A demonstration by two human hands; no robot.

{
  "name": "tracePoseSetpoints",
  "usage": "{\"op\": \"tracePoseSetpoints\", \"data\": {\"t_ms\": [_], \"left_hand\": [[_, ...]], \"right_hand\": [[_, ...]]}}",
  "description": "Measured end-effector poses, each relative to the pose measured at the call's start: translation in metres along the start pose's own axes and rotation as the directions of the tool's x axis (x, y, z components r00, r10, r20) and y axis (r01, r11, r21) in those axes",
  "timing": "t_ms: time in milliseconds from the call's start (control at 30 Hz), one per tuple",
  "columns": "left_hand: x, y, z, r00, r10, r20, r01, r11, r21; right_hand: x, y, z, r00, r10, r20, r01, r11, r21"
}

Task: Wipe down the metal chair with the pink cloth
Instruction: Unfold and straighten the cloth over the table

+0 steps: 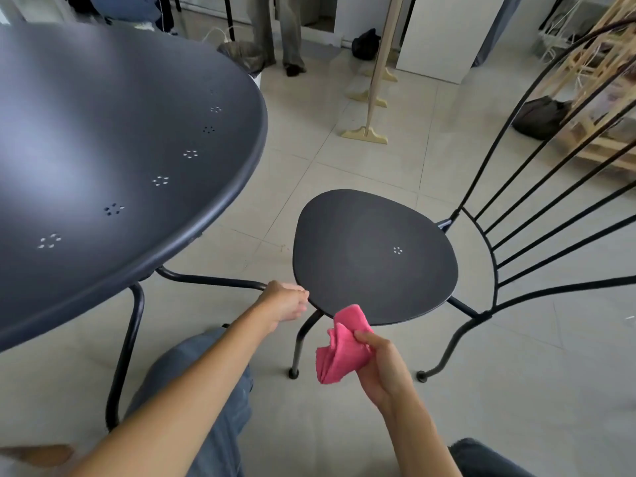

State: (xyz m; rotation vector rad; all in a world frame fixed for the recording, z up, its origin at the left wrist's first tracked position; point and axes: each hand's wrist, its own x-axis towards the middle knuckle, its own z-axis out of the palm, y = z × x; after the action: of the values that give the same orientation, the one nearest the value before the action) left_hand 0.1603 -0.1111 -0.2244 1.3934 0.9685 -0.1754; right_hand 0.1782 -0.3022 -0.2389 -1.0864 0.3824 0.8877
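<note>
A black metal chair [375,249] stands on the tiled floor in front of me, with a rounded seat and a backrest of thin curved rods on the right. My left hand [285,302] is at the seat's front left edge, fingers curled against the rim. My right hand [382,366] holds a bunched pink cloth [340,349] just below the seat's front edge, the cloth's top corner overlapping the rim.
A large round dark metal table [103,149] fills the left side, its legs reaching toward the chair. Another person's legs [278,32] stand at the back. Wooden stands [370,108], a wooden rack [592,98] and dark bags sit behind the chair.
</note>
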Motion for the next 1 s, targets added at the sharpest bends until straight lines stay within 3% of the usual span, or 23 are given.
{"op": "tracePoseSetpoints", "data": {"t_ms": [100, 200, 333, 500, 567, 667, 800, 900, 1000], "left_hand": [[-0.041, 0.006, -0.001, 0.992, 0.087, 0.087, -0.089, 0.996, 0.028], [-0.073, 0.015, -0.003, 0.962, 0.228, 0.147, -0.245, 0.963, 0.110], [-0.101, 0.032, -0.011, 0.876, 0.470, 0.110, -0.476, 0.803, 0.358], [-0.141, 0.070, -0.032, 0.660, 0.750, 0.043, -0.685, 0.577, 0.444], [-0.154, 0.081, -0.042, 0.595, 0.803, -0.034, -0.705, 0.541, 0.459], [-0.179, 0.090, -0.060, 0.557, 0.822, -0.116, -0.729, 0.551, 0.406], [-0.221, 0.091, -0.091, 0.559, 0.817, -0.144, -0.740, 0.569, 0.359], [-0.247, 0.089, -0.112, 0.563, 0.796, -0.222, -0.706, 0.603, 0.372], [-0.268, 0.089, -0.134, 0.594, 0.765, -0.249, -0.683, 0.643, 0.345]], "right_hand": [[-0.020, -0.020, 0.017, 0.991, -0.124, 0.045, 0.129, 0.977, -0.167], [-0.049, -0.044, 0.041, 0.960, -0.215, 0.179, 0.271, 0.872, -0.407], [-0.073, -0.080, 0.068, 0.918, -0.261, 0.300, 0.393, 0.708, -0.586], [-0.095, -0.118, 0.096, 0.845, -0.290, 0.449, 0.528, 0.584, -0.617], [-0.105, -0.125, 0.109, 0.801, -0.298, 0.519, 0.586, 0.563, -0.583], [-0.121, -0.125, 0.129, 0.756, -0.287, 0.588, 0.626, 0.581, -0.520], [-0.141, -0.116, 0.162, 0.704, -0.333, 0.627, 0.687, 0.545, -0.481], [-0.156, -0.104, 0.191, 0.659, -0.431, 0.617, 0.751, 0.334, -0.569], [-0.172, -0.092, 0.222, 0.547, -0.548, 0.633, 0.780, 0.057, -0.624]]}}
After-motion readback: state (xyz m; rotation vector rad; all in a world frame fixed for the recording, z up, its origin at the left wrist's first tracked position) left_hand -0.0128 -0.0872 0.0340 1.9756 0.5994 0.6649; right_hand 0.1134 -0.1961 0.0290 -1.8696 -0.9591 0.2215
